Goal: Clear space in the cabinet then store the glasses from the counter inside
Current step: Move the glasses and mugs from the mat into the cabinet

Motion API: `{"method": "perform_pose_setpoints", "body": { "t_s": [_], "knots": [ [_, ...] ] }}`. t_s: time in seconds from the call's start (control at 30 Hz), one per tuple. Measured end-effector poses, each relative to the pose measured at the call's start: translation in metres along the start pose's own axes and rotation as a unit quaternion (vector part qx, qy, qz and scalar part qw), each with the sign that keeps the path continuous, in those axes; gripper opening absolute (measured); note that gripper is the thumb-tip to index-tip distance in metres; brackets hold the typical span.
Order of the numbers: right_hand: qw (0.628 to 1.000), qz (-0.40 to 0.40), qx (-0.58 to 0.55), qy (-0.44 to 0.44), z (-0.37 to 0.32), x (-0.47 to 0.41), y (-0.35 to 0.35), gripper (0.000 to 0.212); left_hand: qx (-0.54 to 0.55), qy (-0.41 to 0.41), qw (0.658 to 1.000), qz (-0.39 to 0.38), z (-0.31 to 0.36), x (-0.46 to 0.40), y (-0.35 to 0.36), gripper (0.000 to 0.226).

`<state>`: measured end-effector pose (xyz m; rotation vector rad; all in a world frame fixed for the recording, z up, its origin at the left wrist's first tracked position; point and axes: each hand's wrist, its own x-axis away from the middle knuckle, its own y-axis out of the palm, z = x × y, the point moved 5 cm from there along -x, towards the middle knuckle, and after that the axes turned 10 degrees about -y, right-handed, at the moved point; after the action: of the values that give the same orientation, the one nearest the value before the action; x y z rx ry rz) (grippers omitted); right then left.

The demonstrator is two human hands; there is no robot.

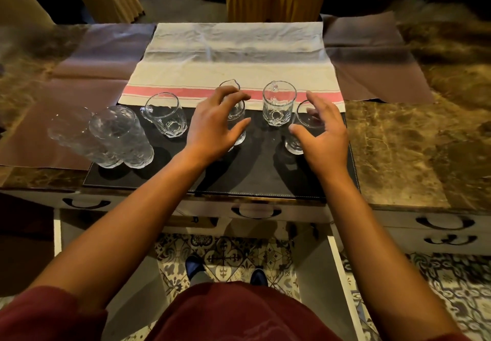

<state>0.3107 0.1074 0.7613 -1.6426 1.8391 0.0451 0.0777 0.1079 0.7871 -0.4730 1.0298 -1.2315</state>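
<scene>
Several clear glasses stand in a row on a black mat (265,176) on the marble counter. Two tall textured tumblers (121,136) are at the left, then a handled mug (166,116). My left hand (212,125) hovers with fingers spread over a glass (235,109) in the middle, partly hiding it. A second handled mug (279,105) stands between my hands. My right hand (321,133) is open around a small glass (303,128), fingers apart from it. The cabinet's inside is hidden below the counter.
A white cloth with a pink stripe (233,75) lies behind the glasses, over brown placemats (87,75). Drawer handles (256,212) line the counter front. Open cabinet doors (337,261) flank my legs above patterned floor tiles. Yellow draped chairs stand beyond.
</scene>
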Motion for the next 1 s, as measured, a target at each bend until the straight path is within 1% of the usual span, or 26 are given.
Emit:
{"method": "perform_pose_setpoints", "body": {
  "t_s": [0.07,0.17,0.3,0.37,0.43,0.6,0.8,0.87,0.93,1.0],
  "knots": [
    [1.0,-0.008,0.005,-0.002,-0.001,0.003,-0.002,0.066,0.027,0.01,0.999,0.024,0.007,0.002,-0.008,0.044],
    [1.0,-0.01,0.012,-0.003,-0.001,0.005,-0.004,0.066,0.094,0.015,0.994,0.055,0.02,0.002,-0.029,0.044],
    [1.0,-0.004,0.011,0.007,0.002,0.005,-0.005,0.065,0.149,0.043,0.984,0.081,0.034,0.015,-0.061,0.045],
    [1.0,-0.006,0.009,0.008,0.002,0.006,-0.004,0.065,0.178,0.029,0.98,0.078,0.032,0.027,-0.076,0.048],
    [1.0,-0.006,0.008,0.005,0.0,0.006,-0.002,0.065,0.203,-0.004,0.976,0.075,0.024,0.038,-0.088,0.049],
    [1.0,-0.01,0.013,0.009,0.0,0.003,0.002,0.064,0.192,-0.033,0.976,0.095,0.005,0.066,-0.105,0.048],
    [1.0,-0.001,0.014,0.003,-0.001,0.002,0.003,0.063,0.175,-0.086,0.968,0.156,-0.014,0.09,-0.113,0.046],
    [1.0,0.003,0.011,0.011,-0.002,0.001,0.004,0.064,0.167,-0.107,0.968,0.155,-0.022,0.092,-0.112,0.052],
    [1.0,0.007,0.006,0.022,-0.002,0.001,0.006,0.067,0.165,-0.128,0.966,0.152,-0.028,0.093,-0.107,0.063],
    [0.999,0.011,0.005,0.034,-0.002,0.002,0.008,0.072,0.153,-0.124,0.969,0.15,-0.033,0.092,-0.102,0.067]
  ]
}}
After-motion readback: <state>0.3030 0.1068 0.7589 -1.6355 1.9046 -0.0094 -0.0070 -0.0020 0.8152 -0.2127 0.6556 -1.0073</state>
